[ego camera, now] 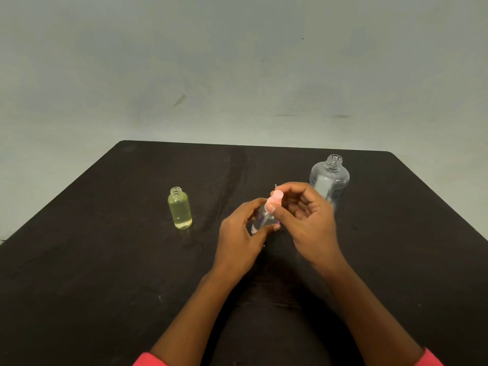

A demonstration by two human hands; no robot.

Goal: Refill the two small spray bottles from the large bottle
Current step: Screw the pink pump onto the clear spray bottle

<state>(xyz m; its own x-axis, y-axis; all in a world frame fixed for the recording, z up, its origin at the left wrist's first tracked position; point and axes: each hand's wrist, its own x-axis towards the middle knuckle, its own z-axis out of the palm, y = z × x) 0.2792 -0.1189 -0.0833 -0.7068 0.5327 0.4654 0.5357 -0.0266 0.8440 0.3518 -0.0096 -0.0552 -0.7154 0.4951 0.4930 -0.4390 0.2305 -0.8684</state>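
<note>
Head view: the camera is looking down at a dark table (105,260) with a gray wall (237,62) behind it.
Left hand (243,233): it is curling around the clear small bottle (260,220) and holding it near the middle of the table.
Right hand (309,220): it is pinching the pink spray top (276,196) with its thumb and fingers, right above the left hand.
Clear small bottle: it is sitting between the two hands, mostly hidden by them, with a thin tube showing inside it.
Pink spray top: it is sitting at the neck of the clear small bottle; I cannot tell if it is screwed on.
Yellow small bottle (180,208): it is standing up with its top off, well apart from the left hand, on that hand's side.
Large bottle (330,178): it is standing open just behind the right hand, near the far right corner.
Sleeves (433,359): pink cuffs are peeking in at the bottom edge.
</note>
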